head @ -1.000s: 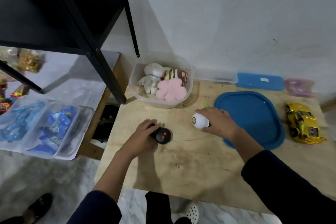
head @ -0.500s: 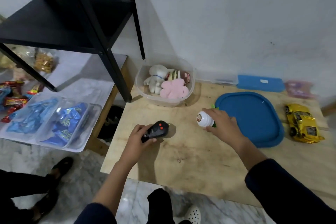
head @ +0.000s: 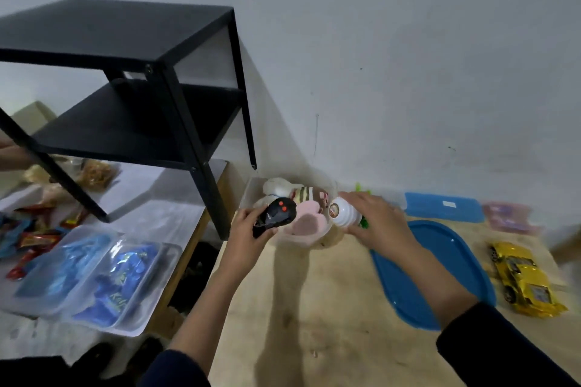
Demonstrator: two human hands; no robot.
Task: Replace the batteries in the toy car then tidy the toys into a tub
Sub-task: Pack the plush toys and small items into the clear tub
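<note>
Left hand (head: 248,229): fingers wrapped round black remote (head: 276,214).
Right hand (head: 374,220): clasps white ribbed toy (head: 344,212).
Tub (head: 248,193): just beyond both hands, plush toys (head: 306,225) inside.
Toy car (head: 522,280): on bench (head: 314,308), well right of right hand.

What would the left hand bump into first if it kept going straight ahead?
Probably the pink flower-shaped plush toy in the clear plastic tub. The left hand, gripping the black remote with red buttons, points that way; depth is hard to judge.
</note>
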